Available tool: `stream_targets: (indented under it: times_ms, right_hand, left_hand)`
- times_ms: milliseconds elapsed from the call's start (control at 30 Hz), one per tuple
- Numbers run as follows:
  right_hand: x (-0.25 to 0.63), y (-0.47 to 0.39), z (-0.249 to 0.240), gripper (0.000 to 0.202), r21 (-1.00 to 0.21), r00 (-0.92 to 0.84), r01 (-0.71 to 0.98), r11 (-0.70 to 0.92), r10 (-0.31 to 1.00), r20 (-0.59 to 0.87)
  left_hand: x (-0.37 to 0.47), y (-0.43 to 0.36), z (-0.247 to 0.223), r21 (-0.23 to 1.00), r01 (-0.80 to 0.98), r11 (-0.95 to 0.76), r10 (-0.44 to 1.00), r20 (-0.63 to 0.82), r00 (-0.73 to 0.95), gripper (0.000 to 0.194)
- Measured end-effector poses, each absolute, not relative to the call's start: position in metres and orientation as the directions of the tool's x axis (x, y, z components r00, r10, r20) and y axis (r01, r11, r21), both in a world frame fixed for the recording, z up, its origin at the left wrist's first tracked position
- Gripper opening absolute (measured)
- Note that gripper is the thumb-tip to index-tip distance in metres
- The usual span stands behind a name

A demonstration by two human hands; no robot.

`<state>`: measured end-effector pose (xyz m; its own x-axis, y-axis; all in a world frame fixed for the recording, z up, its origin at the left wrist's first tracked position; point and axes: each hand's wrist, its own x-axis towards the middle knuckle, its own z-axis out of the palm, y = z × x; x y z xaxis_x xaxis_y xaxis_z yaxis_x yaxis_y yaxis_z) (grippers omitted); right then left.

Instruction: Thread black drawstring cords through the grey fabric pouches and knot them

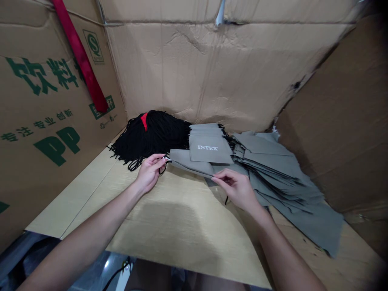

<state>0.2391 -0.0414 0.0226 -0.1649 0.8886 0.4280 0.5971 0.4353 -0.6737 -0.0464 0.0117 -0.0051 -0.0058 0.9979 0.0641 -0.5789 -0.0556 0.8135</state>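
A flat grey fabric pouch [190,161] is stretched out between my two hands, above the table. My left hand [150,171] is closed at the pouch's left end, pinching a small shiny metal piece [166,158] with a loop of black cord [163,167] hanging below it. The kind of metal piece is too small to tell. Fingers and thumb of my right hand [235,188] pinch the pouch's near right corner. A short black cord end [226,200] shows under that hand. Just behind lies a stack of grey pouches [209,139], the front one printed INTEX.
A heap of black cords [154,131] with a red tie lies at the back left. Overlapping grey fabric pieces [279,169] spread on the right. Cardboard walls [194,72] enclose the wooden table [169,234] on three sides. A red strap [80,56] hangs on the left.
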Motion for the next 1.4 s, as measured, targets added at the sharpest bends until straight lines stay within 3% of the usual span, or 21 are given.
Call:
stream_targets:
  times_ms: [233, 533, 800, 1033, 1133, 1300, 1400]
  right_hand:
    - [0.238, -0.041, 0.023, 0.023, -0.620, -0.202, 0.619, 0.483, 0.860, 0.469]
    - [0.238, -0.042, 0.026, 0.021, -0.557, -0.216, 0.670, 0.491, 0.847, 0.486]
    - [0.237, -0.041, 0.024, 0.020, -0.543, -0.217, 0.701, 0.463, 0.863, 0.456]
    - [0.238, -0.042, 0.025, 0.019, -0.549, -0.212, 0.695, 0.465, 0.861, 0.462]
    - [0.238, -0.042, 0.025, 0.020, -0.552, -0.211, 0.692, 0.465, 0.862, 0.461]
    - [0.243, -0.041, 0.024, 0.021, -0.554, -0.210, 0.699, 0.452, 0.870, 0.445]
    - [0.248, -0.040, 0.023, 0.025, -0.571, -0.195, 0.697, 0.433, 0.882, 0.430]
  left_hand:
    - [-0.045, 0.012, -0.004, 0.881, -0.455, -0.128, 0.991, 0.131, -0.024, 0.026]
    - [-0.046, 0.009, -0.001, 0.884, -0.451, -0.123, 0.992, 0.126, -0.024, 0.022]
    - [-0.042, 0.009, -0.006, 0.885, -0.416, -0.210, 0.973, 0.231, 0.001, 0.029]
    - [-0.051, 0.011, -0.004, 0.877, -0.479, 0.036, 0.969, 0.086, 0.230, 0.033]
    - [-0.053, 0.014, -0.005, 0.870, -0.482, 0.100, 0.961, 0.040, 0.272, 0.032]
    - [-0.058, 0.020, -0.005, 0.848, -0.496, 0.187, 0.947, -0.021, 0.321, 0.052]
    - [-0.064, 0.022, -0.005, 0.838, -0.506, 0.203, 0.938, -0.018, 0.347, 0.046]
